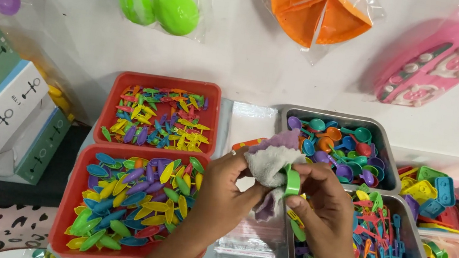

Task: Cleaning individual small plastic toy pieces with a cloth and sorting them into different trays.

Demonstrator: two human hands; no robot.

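Both forearms rise from the bottom edge, and my hands meet over the gap between the trays. My left hand (pixel 227 191) is bunched around a soft grey and lilac cloth (pixel 271 161), fingers closed so the fabric forms a pad. My right hand (pixel 319 203) pinches a small bright green plastic piece (pixel 293 181) between thumb and fingertips, pressed edge-on against the cloth, so the two touch and each hand steadies its own part.

Just left of my left hand sits a red plastic tray of leaf-shaped coloured pieces (pixel 131 205), with a second red tray of thinner coloured pieces (pixel 159 116) beyond it. Under my right hand lies a metal tray of slim coloured plastic tools (pixel 383 245), within easy reach. Beyond it is a metal tray of little coloured scoops (pixel 340 146). All rest on a white surface (pixel 242 51).
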